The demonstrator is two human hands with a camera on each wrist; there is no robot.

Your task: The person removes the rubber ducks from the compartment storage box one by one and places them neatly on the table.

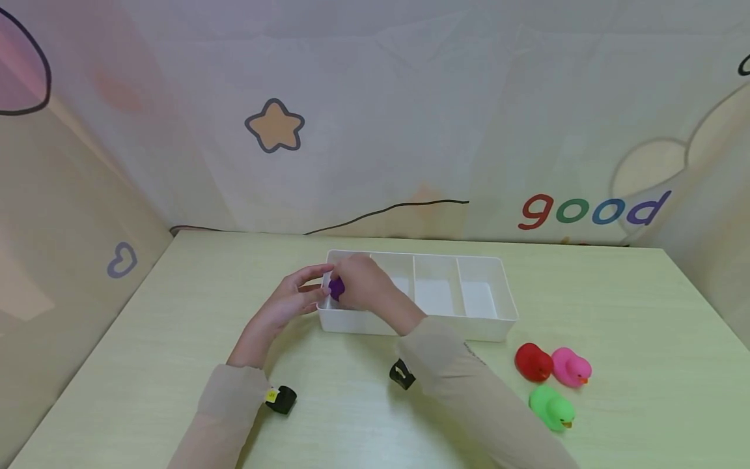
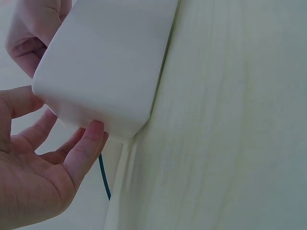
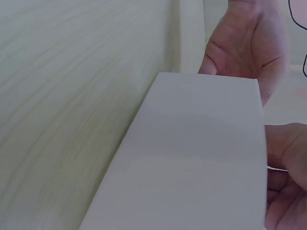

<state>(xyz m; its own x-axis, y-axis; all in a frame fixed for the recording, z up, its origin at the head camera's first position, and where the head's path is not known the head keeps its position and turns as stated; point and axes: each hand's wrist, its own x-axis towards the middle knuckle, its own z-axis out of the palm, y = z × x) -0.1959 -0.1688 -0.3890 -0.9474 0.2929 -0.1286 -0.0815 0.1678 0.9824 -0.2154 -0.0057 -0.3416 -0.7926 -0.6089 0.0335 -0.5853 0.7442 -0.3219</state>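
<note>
A white divided box (image 1: 416, 327) stands on the table, split by thin walls into several compartments. My right hand (image 1: 366, 283) reaches down into its leftmost compartment. Between those fingers sits a small purple object (image 1: 336, 288), mostly covered by the hand, so its full shape is hidden. At the box's left end is my left hand (image 1: 293, 296), its spread fingers touching the end wall. The left wrist view shows the left fingers (image 2: 86, 148) lying against the outside of that white end. From the right wrist, the box's long side (image 3: 192, 153) hides the right fingertips.
Right of the box, on the pale wooden table (image 1: 644, 326), lie a red rubber duck (image 1: 533, 362), a pink rubber duck (image 1: 570, 367) and a green rubber duck (image 1: 551, 407). A printed cloth backdrop (image 1: 375, 130) rises behind the table and at its sides.
</note>
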